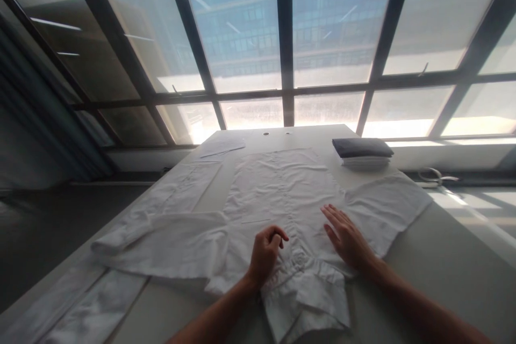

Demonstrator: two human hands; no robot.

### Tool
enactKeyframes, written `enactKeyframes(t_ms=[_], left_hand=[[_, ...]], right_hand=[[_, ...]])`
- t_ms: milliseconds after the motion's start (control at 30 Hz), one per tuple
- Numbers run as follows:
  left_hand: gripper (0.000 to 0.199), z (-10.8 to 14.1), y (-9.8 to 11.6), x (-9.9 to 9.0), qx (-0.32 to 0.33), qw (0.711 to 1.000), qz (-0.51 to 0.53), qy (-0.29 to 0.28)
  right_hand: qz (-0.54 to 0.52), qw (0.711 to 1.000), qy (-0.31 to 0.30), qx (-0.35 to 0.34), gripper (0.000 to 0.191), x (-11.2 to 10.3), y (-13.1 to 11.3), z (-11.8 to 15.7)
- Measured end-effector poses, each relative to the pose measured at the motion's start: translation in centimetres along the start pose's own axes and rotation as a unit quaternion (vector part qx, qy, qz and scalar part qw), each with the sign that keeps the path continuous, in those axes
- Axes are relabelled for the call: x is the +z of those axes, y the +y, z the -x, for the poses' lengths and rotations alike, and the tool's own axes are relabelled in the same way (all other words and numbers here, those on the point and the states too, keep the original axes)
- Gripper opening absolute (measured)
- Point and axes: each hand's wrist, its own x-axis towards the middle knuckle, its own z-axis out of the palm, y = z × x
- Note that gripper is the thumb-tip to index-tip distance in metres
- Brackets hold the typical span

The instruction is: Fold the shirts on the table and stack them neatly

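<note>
A white button-front shirt [278, 188] lies spread on the table, its collar [306, 298] towards me and its sleeves out to both sides. The fabric is wrinkled along the middle. My left hand [268, 252] is curled over the left side of the shirt near the collar, fingers bent in and nothing visible in them. Whether it touches the cloth I cannot tell. My right hand [342, 234] lies with fingers stretched out on the right side of the shirt, near the right sleeve [387, 207].
The white table [314, 134] reaches towards large windows. A folded dark cloth [360, 148] rests on folded white cloth [365, 162] at the back right. More white garments [177, 185] lie along the left side. A dark curtain [44, 102] hangs at the left.
</note>
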Motion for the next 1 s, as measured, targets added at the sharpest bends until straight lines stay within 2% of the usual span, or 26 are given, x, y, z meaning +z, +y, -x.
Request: enactKeyframes(t_ms=[433,533,667,833,900,1000], left_hand=[[0.025,0.1,-0.2,0.5,0.050,0.994,-0.069,-0.064],[0.024,-0.4,0.1,0.5,0.098,0.985,-0.116,-0.082],[0.029,-0.9,0.3,0.2,0.194,0.945,-0.244,-0.103],[0.051,-0.6,-1.0,-0.4,0.175,0.858,-0.452,-0.172],[0.058,-0.5,-1.6,-0.5,0.175,0.839,-0.479,-0.188],[0.059,-0.6,-2.1,-0.5,0.185,0.832,-0.487,-0.190]], right_hand=[[-0.014,0.999,0.033,-0.016,0.049,-0.1,0.1,-0.4],[-0.012,0.999,0.031,-0.012,0.049,0.0,0.1,-0.5],[-0.016,0.999,0.028,-0.015,0.048,0.1,-0.2,-1.1],[-0.011,0.999,-0.041,-0.010,0.050,0.6,-1.9,-3.9],[-0.008,0.997,-0.081,-0.002,0.053,1.2,-3.2,-5.1],[0.000,0.991,-0.133,-0.010,0.058,2.4,-5.2,-6.1]])
